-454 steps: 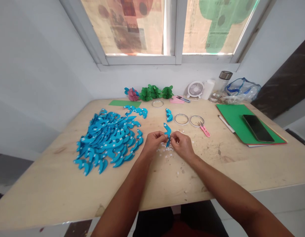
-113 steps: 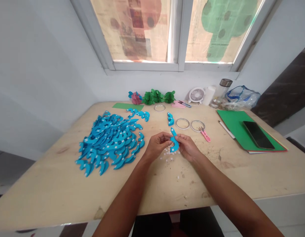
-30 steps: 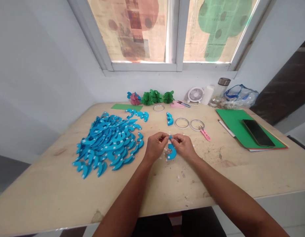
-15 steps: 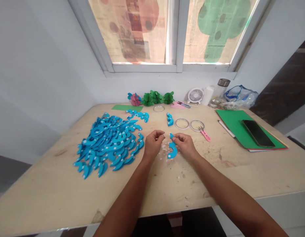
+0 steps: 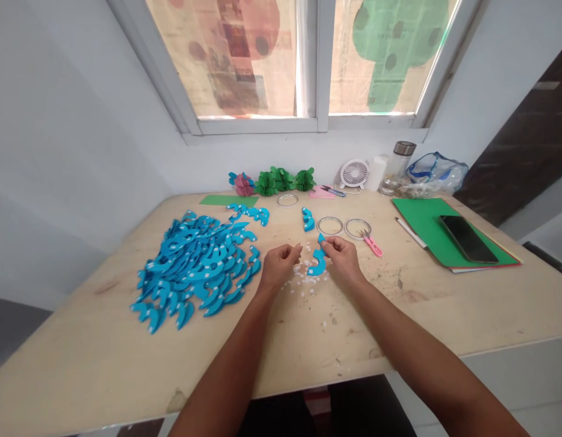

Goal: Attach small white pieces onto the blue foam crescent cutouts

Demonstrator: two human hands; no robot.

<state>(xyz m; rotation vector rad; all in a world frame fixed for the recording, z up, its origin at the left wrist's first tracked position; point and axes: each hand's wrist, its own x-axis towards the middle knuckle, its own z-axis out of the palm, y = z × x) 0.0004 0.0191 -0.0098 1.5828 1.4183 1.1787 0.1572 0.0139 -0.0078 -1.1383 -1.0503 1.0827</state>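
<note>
In my right hand (image 5: 343, 258) a curved blue paper cutout (image 5: 317, 263) is pinched by its upper end, over the tabletop. The cutout carries small white squares. My left hand (image 5: 281, 262) is just left of it, thumb and fingertips pressed together; whatever they hold, if anything, is too small to name. Tiny white paper scraps (image 5: 303, 280) lie scattered under and between the hands. A similar blue cutout (image 5: 308, 219) rests beyond them. To the left spreads a big heap of blue cutouts (image 5: 203, 261), many with white squares on them.
Two tape rolls (image 5: 330, 226) and pink-handled snips (image 5: 372, 245) lie beyond my right hand. At right, a phone (image 5: 468, 239) rests on green sheets (image 5: 417, 221) beside a white pen (image 5: 411, 232). Green paper decorations (image 5: 281, 180), a small fan (image 5: 354, 175) and a bottle (image 5: 402, 159) line the wall.
The cutout in my right hand has been raised slightly and turned, and more white scraps show beneath. My left hand stays pinched beside it. The whole view has shifted a little.
</note>
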